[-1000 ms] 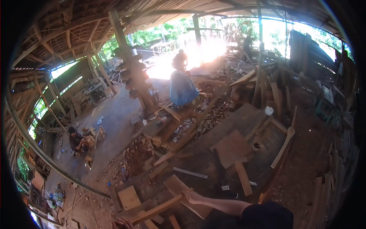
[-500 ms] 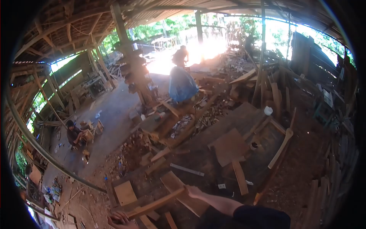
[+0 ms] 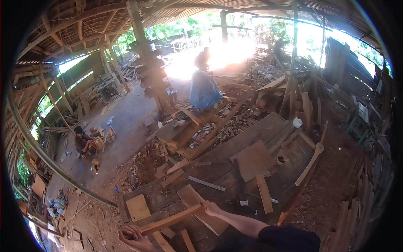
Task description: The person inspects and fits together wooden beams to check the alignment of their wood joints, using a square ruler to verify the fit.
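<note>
A narrow wooden strip (image 3: 173,219) slants across the front of the bench between my two hands. My right hand (image 3: 212,208) is closed around its upper right end. At the lower left end, my left hand (image 3: 136,239) has its fingers bent about the wood. Underneath the strip lies a wider board (image 3: 189,195), tilted the other way. Short wood pieces (image 3: 188,240) lie just below the strip, and a squarish light panel (image 3: 138,207) rests beyond my left hand.
The workbench (image 3: 235,191) carries a metal ruler (image 3: 206,183), a brown flat sheet (image 3: 253,160), a small pot (image 3: 280,160) and a white cup (image 3: 297,122). One person sits (image 3: 82,140) on the left; another person stands behind blue cloth (image 3: 204,90). A pole (image 3: 63,178) crosses the left side.
The view has shifted slightly, so the background sits a little further right. My left hand shows more fully at the strip's end. Both hands stay at the strip.
</note>
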Motion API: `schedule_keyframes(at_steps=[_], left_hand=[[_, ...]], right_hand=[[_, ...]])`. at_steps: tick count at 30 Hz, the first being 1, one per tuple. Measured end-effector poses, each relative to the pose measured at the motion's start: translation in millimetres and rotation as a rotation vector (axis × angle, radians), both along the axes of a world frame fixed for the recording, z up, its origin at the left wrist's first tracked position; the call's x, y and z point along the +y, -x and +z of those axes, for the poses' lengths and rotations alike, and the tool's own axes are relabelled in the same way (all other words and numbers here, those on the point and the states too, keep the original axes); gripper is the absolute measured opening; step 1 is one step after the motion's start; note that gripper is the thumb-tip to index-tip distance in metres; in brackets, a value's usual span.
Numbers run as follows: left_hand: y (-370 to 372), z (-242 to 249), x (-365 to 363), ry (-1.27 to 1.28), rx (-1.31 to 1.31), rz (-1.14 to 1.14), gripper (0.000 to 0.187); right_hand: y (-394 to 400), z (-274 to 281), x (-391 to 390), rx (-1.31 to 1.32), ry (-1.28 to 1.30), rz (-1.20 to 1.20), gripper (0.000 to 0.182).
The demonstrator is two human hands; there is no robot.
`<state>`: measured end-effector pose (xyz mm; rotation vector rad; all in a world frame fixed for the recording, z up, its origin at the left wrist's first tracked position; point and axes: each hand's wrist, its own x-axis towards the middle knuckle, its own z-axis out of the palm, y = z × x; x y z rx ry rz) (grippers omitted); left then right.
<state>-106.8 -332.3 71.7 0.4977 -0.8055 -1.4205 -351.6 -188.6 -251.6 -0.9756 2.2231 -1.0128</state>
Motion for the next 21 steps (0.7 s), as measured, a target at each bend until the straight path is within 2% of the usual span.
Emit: schedule_keyframes(at_steps=[2,3,4,6,7,9,10,12,13,15,16,18,19,21], left_hand=[[1,4,4,0.003,-0.009,-0.018,0.042],[1,3,4,0.011,-0.007,-0.012,0.042],[-1,2,4,0.009,-0.003,-0.009,0.042],[-4,0,2,0.010,0.007,-0.002,0.042],[-6,-1,1,-0.014,-0.013,0.052,0.042],[-10,-7,-3,-0.007,-0.070,0.103,0.042],[-9,-4,-2,-0.013,-0.073,0.094,0.042],[-5,2,-1,-0.061,-0.053,0.157,0.042],[-5,-1,-3,-0.058,-0.049,0.160,0.042],[-12,-12,-12,-0.049,0.018,0.087,0.041],[-19,-14,-15,-0.051,-0.002,0.097,0.041],[-20,-19,-19,0.000,-0.018,0.038,0.040],[-14,-14,-15,-0.018,-0.071,0.114,0.042],[-11,-13,-12,-0.057,-0.066,0.137,0.041]], right_hand=[[14,-27,1,0.081,-0.033,-0.079,0.049],[18,-32,-3,-0.022,-0.063,-0.058,0.048],[14,-12,-6,-0.023,-0.055,-0.050,0.048],[3,44,-4,-0.274,-0.023,0.062,0.046],[-4,37,-8,-0.271,-0.024,0.063,0.046],[-10,-5,-14,0.184,0.244,0.136,0.044],[-5,-9,-10,0.181,0.238,0.128,0.044],[5,-19,-3,0.121,-0.072,-0.039,0.043],[11,-14,-4,0.125,-0.069,-0.037,0.043],[13,-2,-13,-0.139,-0.199,0.013,0.040],[-2,13,-16,-0.159,-0.203,0.023,0.040],[-23,60,-19,-0.147,0.011,0.195,0.032],[-24,20,-19,-0.154,0.004,0.204,0.032],[23,-24,-31,-1.957,0.655,0.234,0.027]])
